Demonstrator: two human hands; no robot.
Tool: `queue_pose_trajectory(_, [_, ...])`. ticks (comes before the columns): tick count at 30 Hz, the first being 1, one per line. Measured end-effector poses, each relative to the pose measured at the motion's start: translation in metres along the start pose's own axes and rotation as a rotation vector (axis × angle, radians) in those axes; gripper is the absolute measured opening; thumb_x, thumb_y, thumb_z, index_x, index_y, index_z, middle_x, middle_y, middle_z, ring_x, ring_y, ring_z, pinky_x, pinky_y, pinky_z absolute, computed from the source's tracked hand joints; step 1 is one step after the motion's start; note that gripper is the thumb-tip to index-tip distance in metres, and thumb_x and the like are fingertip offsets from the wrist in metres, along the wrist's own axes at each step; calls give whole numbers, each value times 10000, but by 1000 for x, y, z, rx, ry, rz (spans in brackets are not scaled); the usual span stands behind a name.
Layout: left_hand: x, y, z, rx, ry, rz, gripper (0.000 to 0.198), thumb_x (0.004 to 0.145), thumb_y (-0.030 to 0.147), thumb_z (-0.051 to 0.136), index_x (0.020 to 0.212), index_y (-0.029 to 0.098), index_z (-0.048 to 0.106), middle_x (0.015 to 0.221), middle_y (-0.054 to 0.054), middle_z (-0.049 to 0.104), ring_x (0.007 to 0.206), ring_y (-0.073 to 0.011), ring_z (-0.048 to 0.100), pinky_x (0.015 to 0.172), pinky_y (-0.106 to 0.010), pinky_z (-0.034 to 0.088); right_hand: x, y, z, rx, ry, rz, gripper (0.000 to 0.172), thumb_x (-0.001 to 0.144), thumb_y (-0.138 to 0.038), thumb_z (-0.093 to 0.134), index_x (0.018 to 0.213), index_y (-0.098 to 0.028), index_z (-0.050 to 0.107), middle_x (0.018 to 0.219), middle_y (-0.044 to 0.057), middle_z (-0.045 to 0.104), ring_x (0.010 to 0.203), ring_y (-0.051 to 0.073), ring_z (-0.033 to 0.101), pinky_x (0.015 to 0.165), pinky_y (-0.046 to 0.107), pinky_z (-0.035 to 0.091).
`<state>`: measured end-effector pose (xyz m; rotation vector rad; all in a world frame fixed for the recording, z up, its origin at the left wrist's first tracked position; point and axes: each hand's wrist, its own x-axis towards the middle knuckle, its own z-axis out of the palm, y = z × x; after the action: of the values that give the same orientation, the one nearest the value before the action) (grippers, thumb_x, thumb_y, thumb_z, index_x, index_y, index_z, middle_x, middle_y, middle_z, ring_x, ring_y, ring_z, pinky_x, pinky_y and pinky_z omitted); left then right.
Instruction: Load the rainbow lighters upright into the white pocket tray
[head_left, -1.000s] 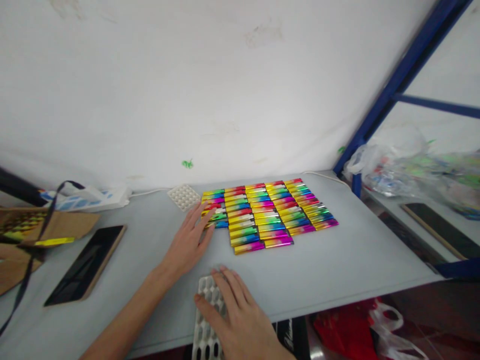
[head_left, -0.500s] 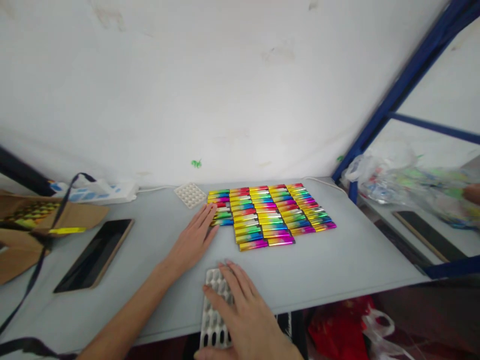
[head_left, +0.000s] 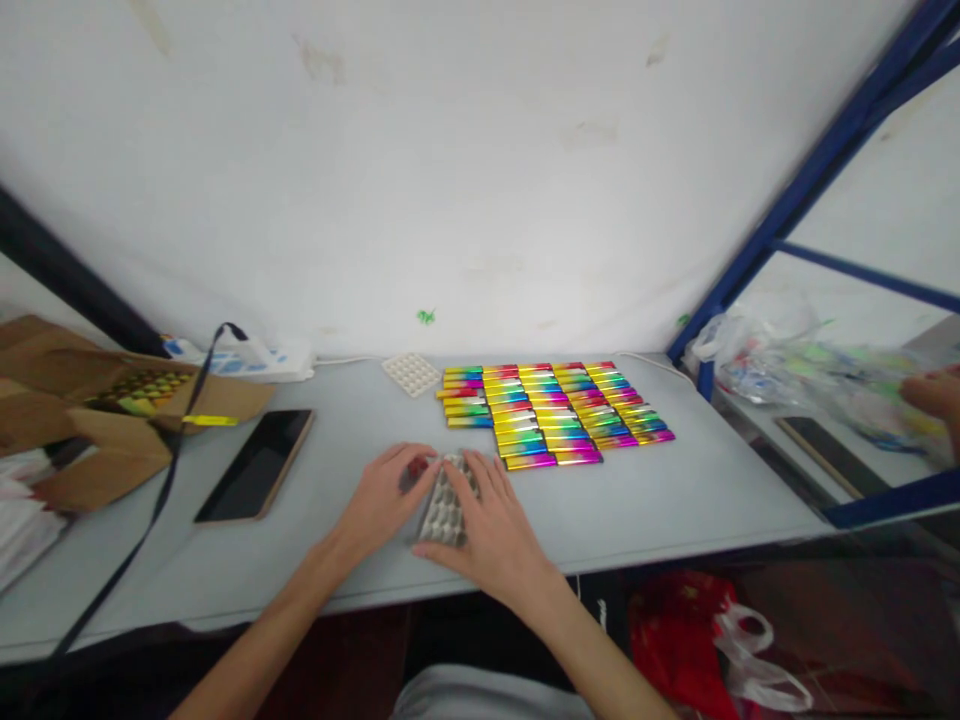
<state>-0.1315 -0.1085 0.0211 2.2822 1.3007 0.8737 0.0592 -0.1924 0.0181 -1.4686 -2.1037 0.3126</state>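
My left hand (head_left: 379, 498) is curled on the grey table (head_left: 675, 500), and a small red-tipped rainbow lighter (head_left: 415, 468) shows between its fingers. It lies against the left edge of a white honeycomb tray (head_left: 441, 512). My right hand (head_left: 495, 525) lies over that tray with fingers spread on top and the thumb at its near edge, holding it. Just behind, rows of rainbow lighters (head_left: 559, 415) lie side by side on the table.
A second white tray (head_left: 411, 372) sits at the back by the wall. A dark phone (head_left: 256, 465), an open cardboard box (head_left: 90, 405), a power strip (head_left: 251, 358) and a black strap (head_left: 161, 480) are on the left. Right, another person's hand (head_left: 934, 398) touches plastic bags (head_left: 795, 350) past a blue frame (head_left: 817, 170).
My right hand brought the tray from the table's near edge up onto the table. My left hand left the lighter rows, curled and came back beside the tray. The view shifted.
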Motion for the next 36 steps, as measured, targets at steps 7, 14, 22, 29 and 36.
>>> queue_pose_trajectory(7, [73, -41, -15, 382, 180, -85, 450, 969, 297, 469, 1337, 134, 670, 1346, -211, 703, 1287, -347, 650, 1126, -522, 519, 4, -18, 17, -76, 90, 62, 905, 791, -602, 894, 1525, -178, 576, 1707, 244, 366, 1626, 439, 263, 1272, 656, 351])
queue_pose_trajectory(14, [91, -60, -11, 407, 55, -54, 501, 963, 381, 475, 1354, 148, 685, 1489, -228, 656, 1445, -398, 553, 1183, -640, 430, -31, -48, 33, -77, 155, 133, 576, 980, -456, 730, 1497, -240, 598, 1670, 182, 449, 1587, 392, 368, 1251, 620, 416])
queue_pose_trajectory(22, [-51, -78, -58, 496, 85, 39, 456, 960, 557, 539, 1289, 331, 760, 1309, -140, 746, 1284, -394, 624, 1134, -623, 496, -11, -38, 29, 109, 87, 99, 414, 839, -215, 838, 1220, -187, 677, 1425, 161, 614, 1450, 344, 520, 1242, 528, 455])
queue_pose_trajectory(29, [-102, -47, -54, 332, 160, -91, 465, 951, 639, 617, 1249, 329, 796, 1349, -127, 687, 1280, -371, 658, 1129, -574, 547, 35, -18, -11, 337, 174, -89, 408, 829, -156, 765, 1225, -191, 670, 1508, 157, 540, 1466, 275, 508, 1260, 434, 429])
queue_pose_trajectory(36, [-117, -19, -26, 250, 271, -101, 496, 928, 563, 741, 1350, 304, 717, 1310, -114, 624, 1211, -346, 696, 1053, -567, 606, 127, -10, 7, 182, -229, -443, 681, 913, -340, 795, 1529, -196, 542, 1664, 195, 425, 1583, 343, 389, 1228, 505, 462])
